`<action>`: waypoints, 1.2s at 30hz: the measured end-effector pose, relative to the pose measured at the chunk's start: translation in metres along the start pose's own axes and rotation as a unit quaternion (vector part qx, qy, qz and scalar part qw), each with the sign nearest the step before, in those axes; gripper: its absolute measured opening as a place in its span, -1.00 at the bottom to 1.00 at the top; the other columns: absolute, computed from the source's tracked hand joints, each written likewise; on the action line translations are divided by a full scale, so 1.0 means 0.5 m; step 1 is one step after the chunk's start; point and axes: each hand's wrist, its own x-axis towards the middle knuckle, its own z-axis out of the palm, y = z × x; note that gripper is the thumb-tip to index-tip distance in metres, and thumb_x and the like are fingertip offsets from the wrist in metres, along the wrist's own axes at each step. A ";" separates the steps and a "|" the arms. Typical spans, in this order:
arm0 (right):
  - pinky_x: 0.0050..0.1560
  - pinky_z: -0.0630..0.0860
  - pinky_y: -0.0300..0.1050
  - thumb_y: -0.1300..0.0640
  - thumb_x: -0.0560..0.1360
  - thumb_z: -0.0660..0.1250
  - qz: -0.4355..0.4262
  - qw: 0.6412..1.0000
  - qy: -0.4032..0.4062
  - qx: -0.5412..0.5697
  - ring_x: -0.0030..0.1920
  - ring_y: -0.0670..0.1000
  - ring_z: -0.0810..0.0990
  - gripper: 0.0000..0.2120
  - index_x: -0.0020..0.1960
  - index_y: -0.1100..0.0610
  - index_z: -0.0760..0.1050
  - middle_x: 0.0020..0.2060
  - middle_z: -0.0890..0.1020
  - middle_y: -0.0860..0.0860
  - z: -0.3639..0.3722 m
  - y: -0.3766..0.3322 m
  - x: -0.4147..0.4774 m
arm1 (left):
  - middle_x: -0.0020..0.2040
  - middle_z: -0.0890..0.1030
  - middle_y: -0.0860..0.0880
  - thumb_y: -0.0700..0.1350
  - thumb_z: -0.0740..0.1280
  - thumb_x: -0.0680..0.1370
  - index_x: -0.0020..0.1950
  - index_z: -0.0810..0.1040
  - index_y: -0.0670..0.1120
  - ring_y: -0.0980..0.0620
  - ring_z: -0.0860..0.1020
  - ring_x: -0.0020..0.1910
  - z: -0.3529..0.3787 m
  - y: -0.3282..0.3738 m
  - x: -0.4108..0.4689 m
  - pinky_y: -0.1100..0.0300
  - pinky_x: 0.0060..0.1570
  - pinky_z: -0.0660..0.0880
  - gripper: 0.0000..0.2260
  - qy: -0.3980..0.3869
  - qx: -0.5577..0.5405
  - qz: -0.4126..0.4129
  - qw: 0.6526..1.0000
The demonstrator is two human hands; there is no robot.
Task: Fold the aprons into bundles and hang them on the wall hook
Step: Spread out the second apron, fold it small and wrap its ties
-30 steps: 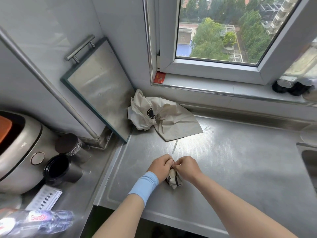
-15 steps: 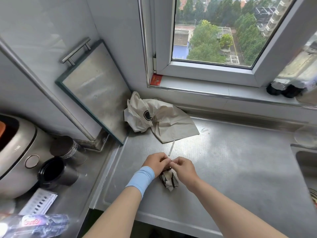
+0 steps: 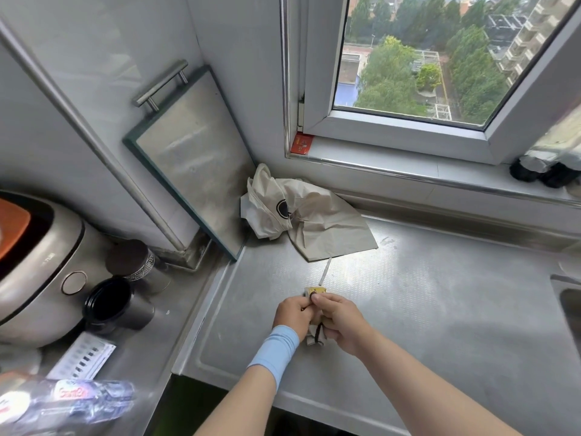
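Change: tan snap tab (image 3: 315,291) now pokes above fingertips, hidden half-second ago. Likely fastening step, fold near done. Left hand (image 3: 294,316), right hand (image 3: 341,322) both curled round apron bundle (image 3: 314,337), in front of loose apron (image 3: 311,221). Open counter (image 3: 440,294) right of loose apron, up to sink (image 3: 570,303); front edge near wrists.

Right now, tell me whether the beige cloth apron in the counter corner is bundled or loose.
Loose: the beige cloth apron lies crumpled and partly spread on the steel counter, one flat corner lying open.
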 end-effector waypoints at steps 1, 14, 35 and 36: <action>-0.63 0.18 -0.30 0.18 0.59 0.32 -0.001 1.000 -0.002 -0.005 -0.62 -0.14 0.26 -0.93 -0.05 0.16 0.55 -0.57 0.38 -0.06 -0.003 -0.005 -0.001 | -0.34 0.57 -0.01 -0.08 0.33 0.55 -0.08 0.70 -0.07 0.14 0.43 -0.36 0.002 0.002 0.004 0.29 -0.27 0.40 -0.84 -0.008 -0.009 -0.009 1.000; -0.26 0.39 -0.25 0.08 0.51 0.40 -0.087 0.901 0.112 -0.410 -0.23 -0.12 0.57 -0.87 -0.21 0.02 0.64 -0.28 0.65 -0.10 -0.076 0.013 0.059 | -0.38 0.54 -0.01 -0.17 0.35 0.56 -0.09 0.69 -0.24 0.09 0.41 -0.42 0.013 -0.066 -0.006 0.34 -0.40 0.36 -0.83 0.013 -0.292 -0.170 0.941; -0.14 0.47 -0.06 0.10 0.60 0.17 -0.257 0.598 -0.026 -0.758 -0.05 0.07 0.58 -0.80 -0.03 -0.03 0.57 -0.07 0.66 -0.05 -0.059 -0.114 -0.001 | -0.17 0.42 -0.04 0.01 0.30 0.57 -0.03 0.67 -0.10 -0.06 0.50 -0.10 -0.019 0.028 0.076 0.22 -0.21 0.28 -0.78 -0.094 0.261 0.140 0.950; -0.16 0.49 -0.03 0.11 0.58 0.19 -0.276 0.580 -0.017 -0.767 -0.11 0.10 0.57 -0.83 -0.11 0.00 0.55 -0.13 0.64 -0.03 -0.050 -0.123 0.006 | -0.15 0.47 -0.04 0.03 0.32 0.55 -0.02 0.65 -0.12 -0.06 0.52 -0.08 -0.016 0.024 0.077 0.21 -0.19 0.33 -0.77 -0.105 0.264 0.138 0.949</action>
